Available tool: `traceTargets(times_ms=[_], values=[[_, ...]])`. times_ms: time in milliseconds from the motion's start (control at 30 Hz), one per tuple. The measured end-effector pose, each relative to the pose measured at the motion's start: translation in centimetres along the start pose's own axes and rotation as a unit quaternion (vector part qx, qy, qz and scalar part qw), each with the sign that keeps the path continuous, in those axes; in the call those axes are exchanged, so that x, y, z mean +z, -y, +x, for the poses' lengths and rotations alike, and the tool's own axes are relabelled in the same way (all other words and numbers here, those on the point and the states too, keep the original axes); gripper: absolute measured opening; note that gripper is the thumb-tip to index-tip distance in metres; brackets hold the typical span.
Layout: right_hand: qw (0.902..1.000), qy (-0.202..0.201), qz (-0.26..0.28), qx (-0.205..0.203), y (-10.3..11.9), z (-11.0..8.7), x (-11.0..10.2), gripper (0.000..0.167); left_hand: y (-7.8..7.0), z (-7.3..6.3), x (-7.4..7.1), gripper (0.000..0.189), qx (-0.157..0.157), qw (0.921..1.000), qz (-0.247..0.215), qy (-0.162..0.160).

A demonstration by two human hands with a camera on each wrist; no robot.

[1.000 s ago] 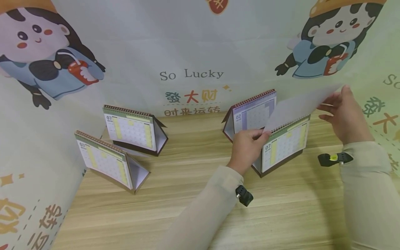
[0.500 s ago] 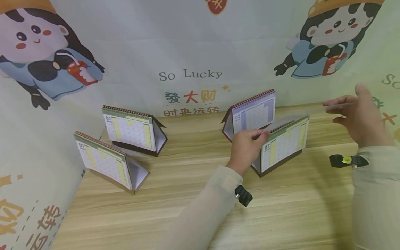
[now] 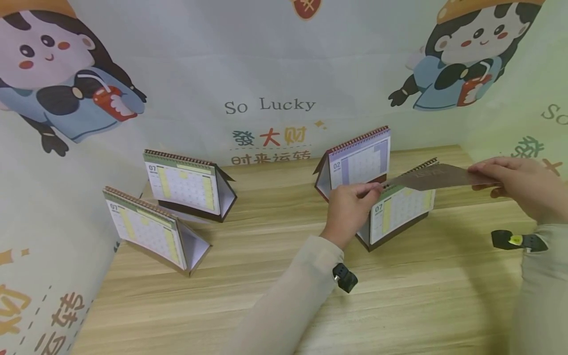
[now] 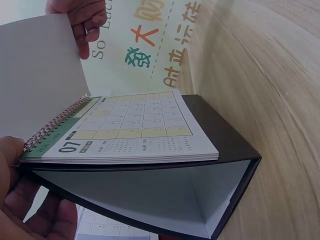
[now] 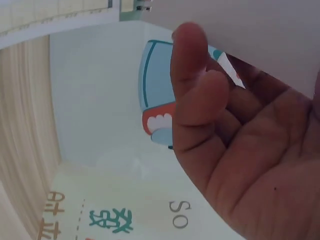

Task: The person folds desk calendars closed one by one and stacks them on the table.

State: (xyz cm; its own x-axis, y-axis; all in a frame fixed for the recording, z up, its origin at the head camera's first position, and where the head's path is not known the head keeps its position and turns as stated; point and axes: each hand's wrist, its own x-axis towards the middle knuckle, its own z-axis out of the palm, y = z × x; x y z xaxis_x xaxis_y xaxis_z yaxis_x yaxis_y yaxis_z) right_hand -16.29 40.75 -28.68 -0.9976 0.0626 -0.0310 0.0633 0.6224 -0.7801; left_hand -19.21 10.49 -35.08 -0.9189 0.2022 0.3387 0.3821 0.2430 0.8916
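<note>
Now the right hand (image 3: 523, 185) pinches what seems the brown cover (image 3: 426, 179), swung forward, half-closing the calendar (image 3: 401, 213) the left hand (image 3: 352, 212) grips.

Long beige sleeves (image 3: 286, 301), black straps (image 3: 346, 278) at the wrists
Left grip (image 3: 350, 212) and right grip (image 3: 525, 186) bare; the cloth pale, plain and lightly creased — and on the right strap (image 3: 501, 239), a small yellow patch (image 3: 515, 240).
</note>
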Motion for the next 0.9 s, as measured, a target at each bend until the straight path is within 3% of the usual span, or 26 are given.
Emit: traceTargets(times_ms=[200, 333, 567, 800, 900], values=[[0.9982, 0.043, 0.037, -0.022, -1.1, -0.2, 0.3, 0.020, 0.0, -0.1, 0.0, 0.014, -0.007, 1.0000, 0.000, 0.000], [0.9986, 0.045, 0.026, -0.013, -1.6, -0.1, 0.9, 0.010, 0.1, 0.0, 0.1, 0.014, 0.004, 0.9999, 0.017, -0.001], [0.9976, 0.058, -0.035, -0.008, -2.3, 0.1, 2.5, 0.030, 0.2, 0.0, 0.1, 0.016, 0.010, 0.9997, 0.022, 0.002], [0.9980, 0.040, -0.034, -0.036, -2.2, 0.8, 4.0, 0.034, 0.2, -0.1, 0.0, 0.016, 0.013, 0.9997, 0.020, 0.004], [0.9985, 0.035, -0.033, -0.025, -2.1, 1.2, 4.6, 0.039, 0.2, -0.1, -0.1, 0.017, 0.008, 0.9997, 0.020, 0.009]])
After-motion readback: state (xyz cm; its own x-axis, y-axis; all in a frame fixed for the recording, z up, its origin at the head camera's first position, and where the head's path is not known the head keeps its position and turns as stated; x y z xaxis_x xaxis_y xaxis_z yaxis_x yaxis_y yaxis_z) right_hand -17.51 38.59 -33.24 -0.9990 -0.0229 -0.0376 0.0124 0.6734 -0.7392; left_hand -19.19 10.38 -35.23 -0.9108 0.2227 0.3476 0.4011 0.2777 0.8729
